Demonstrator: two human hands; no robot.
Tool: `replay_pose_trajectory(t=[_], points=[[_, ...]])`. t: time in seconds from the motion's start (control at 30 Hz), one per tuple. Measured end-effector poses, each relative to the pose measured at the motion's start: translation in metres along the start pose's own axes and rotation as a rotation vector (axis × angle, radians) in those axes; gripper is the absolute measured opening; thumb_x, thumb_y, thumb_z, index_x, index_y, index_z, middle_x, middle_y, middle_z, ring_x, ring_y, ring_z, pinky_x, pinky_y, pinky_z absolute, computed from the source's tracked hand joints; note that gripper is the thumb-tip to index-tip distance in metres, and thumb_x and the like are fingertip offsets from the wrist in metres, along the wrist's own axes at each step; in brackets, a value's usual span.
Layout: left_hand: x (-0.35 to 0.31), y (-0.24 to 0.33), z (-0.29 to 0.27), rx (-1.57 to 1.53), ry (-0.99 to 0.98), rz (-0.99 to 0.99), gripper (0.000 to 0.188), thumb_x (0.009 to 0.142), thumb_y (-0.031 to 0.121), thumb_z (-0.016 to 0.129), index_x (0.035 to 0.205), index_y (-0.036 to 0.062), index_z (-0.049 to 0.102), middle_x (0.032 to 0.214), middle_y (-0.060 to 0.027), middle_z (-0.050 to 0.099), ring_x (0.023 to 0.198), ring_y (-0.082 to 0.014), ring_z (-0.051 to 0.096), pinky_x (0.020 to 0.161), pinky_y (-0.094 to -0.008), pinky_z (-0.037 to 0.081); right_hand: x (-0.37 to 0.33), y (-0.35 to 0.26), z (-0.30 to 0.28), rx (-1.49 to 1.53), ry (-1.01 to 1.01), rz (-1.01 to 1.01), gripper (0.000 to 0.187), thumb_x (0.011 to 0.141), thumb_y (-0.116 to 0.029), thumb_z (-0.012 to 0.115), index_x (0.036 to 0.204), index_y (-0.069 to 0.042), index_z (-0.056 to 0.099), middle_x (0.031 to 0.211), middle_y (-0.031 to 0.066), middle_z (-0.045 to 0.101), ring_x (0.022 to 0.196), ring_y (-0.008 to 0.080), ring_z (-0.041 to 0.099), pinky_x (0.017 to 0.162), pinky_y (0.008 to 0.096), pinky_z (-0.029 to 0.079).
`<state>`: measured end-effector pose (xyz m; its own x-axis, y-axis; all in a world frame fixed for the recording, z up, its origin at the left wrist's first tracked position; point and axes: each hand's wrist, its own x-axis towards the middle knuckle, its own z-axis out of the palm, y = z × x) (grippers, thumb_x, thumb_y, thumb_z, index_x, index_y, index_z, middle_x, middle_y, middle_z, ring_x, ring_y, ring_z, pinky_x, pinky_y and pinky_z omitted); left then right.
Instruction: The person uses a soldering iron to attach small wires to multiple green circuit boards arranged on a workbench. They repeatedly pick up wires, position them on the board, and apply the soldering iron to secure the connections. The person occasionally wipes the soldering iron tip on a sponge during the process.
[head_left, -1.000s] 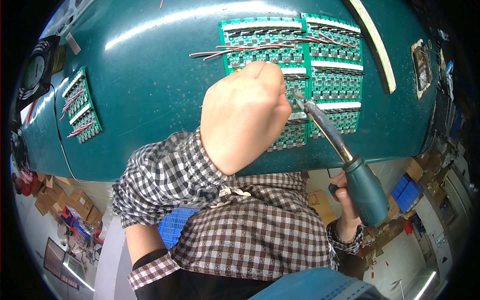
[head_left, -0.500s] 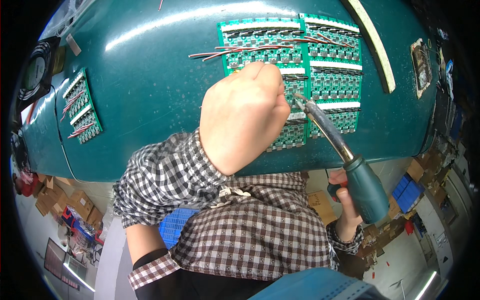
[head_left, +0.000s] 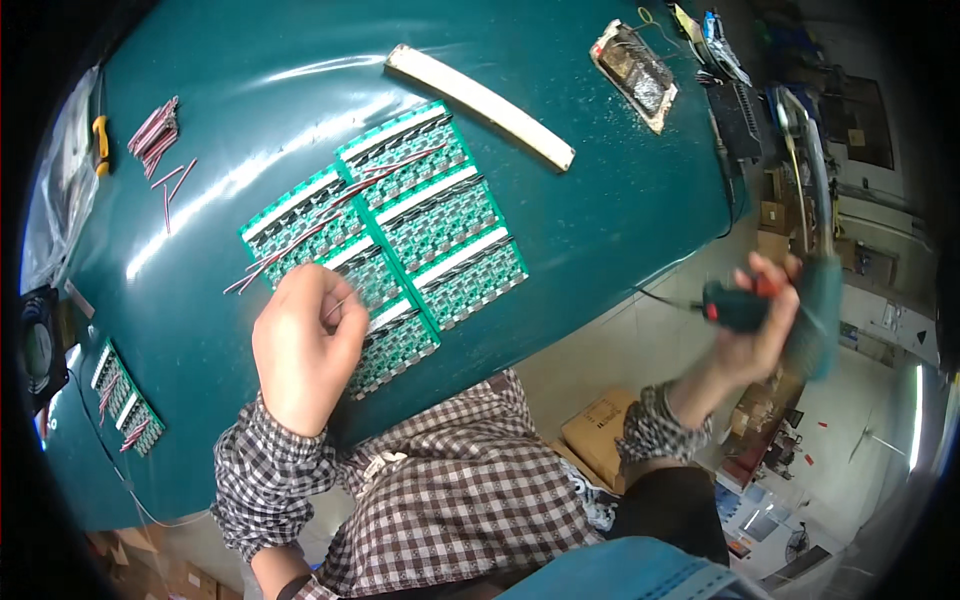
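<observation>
Over the lower left part of a green circuit board panel (head_left: 452, 252), my left hand (head_left: 300, 350) is closed in a pinch. A thin wire (head_left: 338, 308) shows between its thumb and finger. Out to the right, beyond the table edge, my right hand (head_left: 755, 340) is wrapped round a soldering gun with a dark green body (head_left: 815, 315). Its metal shaft points up, and motion blurs it. Thin red, black and white wires (head_left: 318, 222) lie across the upper boards. White strips and black parts run in rows along the panel.
Behind the panel lies a long pale bar (head_left: 480, 105). A dirty tray of dark residue (head_left: 640, 75) sits at the far right. At left are a wire bundle (head_left: 155, 130), a smaller circuit board (head_left: 127, 400) and a black fan (head_left: 38, 345). A cardboard box (head_left: 597, 437) stands below the table.
The soldering gun has swung away from the boards to the right in my right hand. My left hand remains over the panel, turned so its pinch shows. The whole view has shifted and rotated.
</observation>
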<state>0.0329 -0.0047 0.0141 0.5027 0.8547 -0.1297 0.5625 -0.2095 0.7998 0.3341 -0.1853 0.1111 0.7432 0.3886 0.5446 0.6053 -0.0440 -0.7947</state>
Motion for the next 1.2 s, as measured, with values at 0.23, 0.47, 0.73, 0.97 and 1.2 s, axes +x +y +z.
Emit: replay_pose_trajectory(t=[0.23, 0.47, 0.73, 0.97, 1.2], points=[[0.000, -0.010, -0.002, 0.131, -0.031, 0.113, 0.010, 0.077, 0.006, 0.065, 0.082, 0.0026, 0.057, 0.076, -0.0141, 0.060, 0.072, -0.0344, 0.061, 0.063, -0.0404, 0.050, 0.000, 0.066, 0.042, -0.133, -0.005, 0.117, 0.025, 0.087, -0.005, 0.067, 0.107, 0.011, 0.064, 0.099, 0.0183, 0.067, 0.080, 0.0263, 0.070, 0.063, 0.0336, 0.061], [-0.010, -0.019, 0.002, 0.117, 0.099, 0.163, 0.011, 0.075, -0.001, 0.065, 0.081, 0.0036, 0.057, 0.074, -0.0076, 0.058, 0.062, -0.0197, 0.058, 0.056, -0.0297, 0.048, -0.079, 0.033, 0.013, 0.213, -0.549, 0.479, 0.053, 0.093, -0.029, 0.058, 0.129, 0.008, 0.047, 0.109, 0.0166, 0.062, 0.101, 0.0362, 0.064, 0.073, 0.0360, 0.061], [-0.007, -0.014, 0.017, 0.123, 0.161, 0.157, 0.014, 0.073, -0.003, 0.066, 0.080, 0.0036, 0.056, 0.074, -0.0078, 0.058, 0.062, -0.0216, 0.059, 0.056, -0.0311, 0.049, -0.112, -0.009, 0.031, 0.165, -0.848, 0.616, 0.055, 0.081, -0.036, 0.072, 0.107, 0.010, 0.056, 0.090, 0.0170, 0.061, 0.079, 0.0266, 0.064, 0.066, 0.0365, 0.057], [-0.008, -0.013, 0.020, 0.178, 0.189, 0.130, 0.014, 0.071, -0.001, 0.067, 0.079, 0.0049, 0.056, 0.073, -0.0067, 0.057, 0.062, -0.0220, 0.058, 0.056, -0.0326, 0.048, -0.117, -0.013, 0.032, 0.052, -0.875, 0.639, 0.061, 0.071, -0.040, 0.085, 0.104, 0.005, 0.061, 0.084, 0.0115, 0.069, 0.079, 0.0205, 0.069, 0.072, 0.0326, 0.057], [-0.009, -0.016, 0.019, 0.188, 0.182, 0.131, 0.014, 0.071, 0.000, 0.067, 0.078, 0.0056, 0.056, 0.072, -0.0058, 0.055, 0.060, -0.0216, 0.057, 0.055, -0.0323, 0.046, -0.121, -0.013, 0.033, -0.041, -0.963, 0.497, 0.047, 0.073, -0.037, 0.083, 0.098, 0.000, 0.068, 0.083, 0.0069, 0.070, 0.077, 0.0178, 0.067, 0.074, 0.0306, 0.051]])
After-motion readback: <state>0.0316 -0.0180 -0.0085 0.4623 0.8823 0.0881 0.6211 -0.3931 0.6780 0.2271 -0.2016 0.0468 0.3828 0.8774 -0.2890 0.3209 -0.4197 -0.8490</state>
